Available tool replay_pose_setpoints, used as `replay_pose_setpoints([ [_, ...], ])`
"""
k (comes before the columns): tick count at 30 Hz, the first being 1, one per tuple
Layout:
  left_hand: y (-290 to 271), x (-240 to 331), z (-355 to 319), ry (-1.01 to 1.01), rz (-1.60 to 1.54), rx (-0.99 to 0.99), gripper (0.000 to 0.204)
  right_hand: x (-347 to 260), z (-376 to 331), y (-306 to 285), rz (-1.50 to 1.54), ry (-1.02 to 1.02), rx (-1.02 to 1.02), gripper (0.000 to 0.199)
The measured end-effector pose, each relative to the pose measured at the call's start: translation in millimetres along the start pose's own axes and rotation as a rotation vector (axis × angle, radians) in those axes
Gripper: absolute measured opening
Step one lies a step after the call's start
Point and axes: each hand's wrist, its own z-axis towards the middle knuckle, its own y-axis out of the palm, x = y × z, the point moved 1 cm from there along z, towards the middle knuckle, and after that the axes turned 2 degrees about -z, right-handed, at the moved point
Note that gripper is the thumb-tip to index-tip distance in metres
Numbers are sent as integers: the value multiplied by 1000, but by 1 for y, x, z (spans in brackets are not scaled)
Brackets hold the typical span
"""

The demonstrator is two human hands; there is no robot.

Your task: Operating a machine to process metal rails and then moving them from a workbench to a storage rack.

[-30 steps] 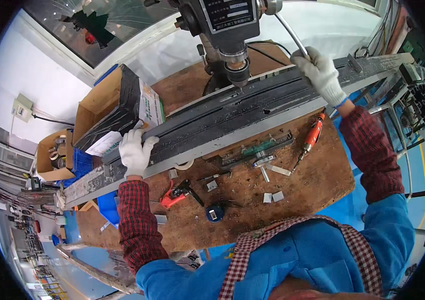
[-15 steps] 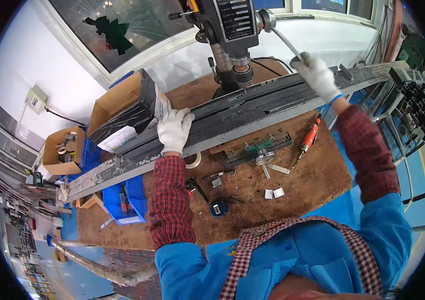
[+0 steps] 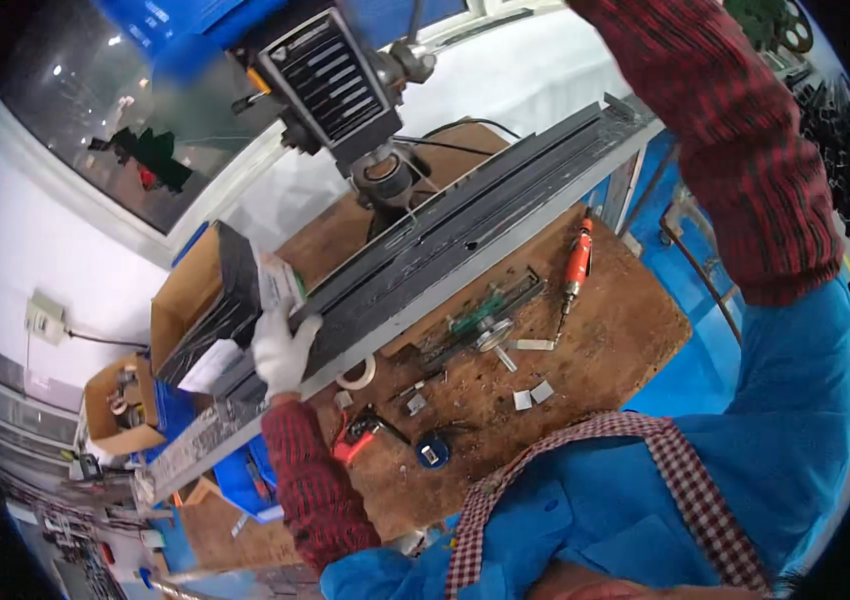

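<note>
Gloved left fingers (image 3: 283,345) closed on long grey rail (image 3: 425,262), lower-left to upper-right under drill press (image 3: 345,85); right fingers unseen.

The right hand is lying out of view past the top edge; the drill press (image 3: 330,85) head is being cropped there

Wooden workbench (image 3: 635,330), brown and scuffed, its top strewn with metal chips. A long dark metal profile (image 3: 445,250) lies diagonally across the far side, overhanging both ends. Near it, right: an orange-handled tool (image 3: 575,265). Centre: a green-and-metal clamp tool (image 3: 480,320) and small pale metal pieces (image 3: 533,394). Left: a roll of tape (image 3: 356,374), a red tool (image 3: 355,440) and a round blue object (image 3: 432,451) (kind unclear). Far left: an open cardboard box (image 3: 195,300).
</note>
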Motion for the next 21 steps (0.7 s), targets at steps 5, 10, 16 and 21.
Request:
replay_pose_setpoints([
  [5,-13,-56,-22,-123,206,-43,46,32,31,55,-12,-62,78,33],
  [10,-17,-66,-39,-220,286,-34,43,21,78,109,42,-178,189,36],
  [16,-20,-29,-22,-313,192,-64,42,39,121,164,57,-264,290,40],
  [21,10,3,1,-224,192,-12,43,138,149,209,-2,-303,391,44],
])
